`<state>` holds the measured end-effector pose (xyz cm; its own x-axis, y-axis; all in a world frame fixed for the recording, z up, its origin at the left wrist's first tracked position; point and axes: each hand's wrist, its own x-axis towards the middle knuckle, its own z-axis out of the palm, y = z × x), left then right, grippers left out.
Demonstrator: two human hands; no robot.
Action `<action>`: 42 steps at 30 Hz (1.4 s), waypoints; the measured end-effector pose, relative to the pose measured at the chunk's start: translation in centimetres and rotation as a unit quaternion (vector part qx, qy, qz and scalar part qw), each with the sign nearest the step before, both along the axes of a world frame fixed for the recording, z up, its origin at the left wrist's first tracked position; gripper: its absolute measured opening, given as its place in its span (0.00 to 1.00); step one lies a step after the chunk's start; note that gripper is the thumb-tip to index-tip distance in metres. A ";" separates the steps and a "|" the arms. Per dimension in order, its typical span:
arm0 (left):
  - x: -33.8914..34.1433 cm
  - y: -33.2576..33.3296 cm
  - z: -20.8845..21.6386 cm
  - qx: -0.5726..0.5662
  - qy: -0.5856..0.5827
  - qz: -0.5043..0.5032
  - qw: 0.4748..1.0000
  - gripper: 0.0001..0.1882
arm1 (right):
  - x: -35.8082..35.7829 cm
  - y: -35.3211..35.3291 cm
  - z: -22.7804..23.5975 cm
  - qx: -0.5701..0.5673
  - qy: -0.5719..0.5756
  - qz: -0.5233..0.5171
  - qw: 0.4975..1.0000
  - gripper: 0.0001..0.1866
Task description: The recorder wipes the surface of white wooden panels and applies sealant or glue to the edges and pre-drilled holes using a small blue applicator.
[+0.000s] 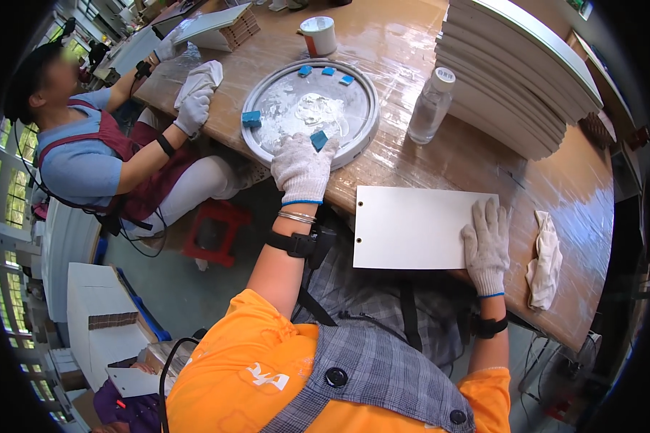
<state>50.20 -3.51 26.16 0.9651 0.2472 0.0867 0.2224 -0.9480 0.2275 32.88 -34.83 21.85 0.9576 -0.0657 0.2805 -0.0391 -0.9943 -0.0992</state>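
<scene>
Right now, from where I stand, the worker's gloved left hand (pixel 301 167) pinches a small blue pad (pixel 318 140) at the near edge of a round tray (pixel 375 108) smeared with white paste (pixel 318 110). The gloved right hand (pixel 487 245) lies flat, fingers slightly spread, on the right end of a white board (pixel 412 227), which sits at the table's near edge. A clear bottle (pixel 431 108) stands beyond, beside stacked boards (pixel 505 79); a crumpled cloth (pixel 545 263) lies right of that hand.

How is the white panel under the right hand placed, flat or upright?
Flat: the white panel shows its broad face, right hand on top.
</scene>
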 end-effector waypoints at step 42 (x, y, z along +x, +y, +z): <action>-17.6 5.3 -5.1 -0.838 0.201 -0.119 0.493 0.28 | 0.0 -0.8 -1.3 -0.011 -0.046 0.003 0.999 0.25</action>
